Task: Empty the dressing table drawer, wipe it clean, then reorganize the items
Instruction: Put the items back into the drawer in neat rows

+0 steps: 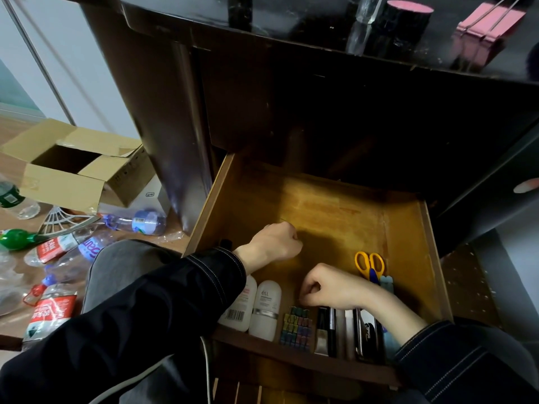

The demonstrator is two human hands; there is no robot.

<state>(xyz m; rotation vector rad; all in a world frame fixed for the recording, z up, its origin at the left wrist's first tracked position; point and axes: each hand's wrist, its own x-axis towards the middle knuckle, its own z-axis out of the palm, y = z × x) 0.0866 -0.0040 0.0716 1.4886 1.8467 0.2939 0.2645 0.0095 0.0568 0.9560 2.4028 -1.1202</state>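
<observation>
Reaching into the open drawer (335, 211), both hands hover over its wooden bottom. The left hand (274, 243) is curled like a fist near the middle; whether its fingers hold anything cannot be told. The right hand (323, 287) curls its fingers down just above the coloured binder clips (296, 328), grip unclear. Two white bottles (264, 307), the clips and dark tubes (344, 330) line the front wall; yellow scissors (369, 265) lie near the right wall.

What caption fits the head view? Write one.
Left hand and right hand inside the wooden drawer, items lined at front.
</observation>
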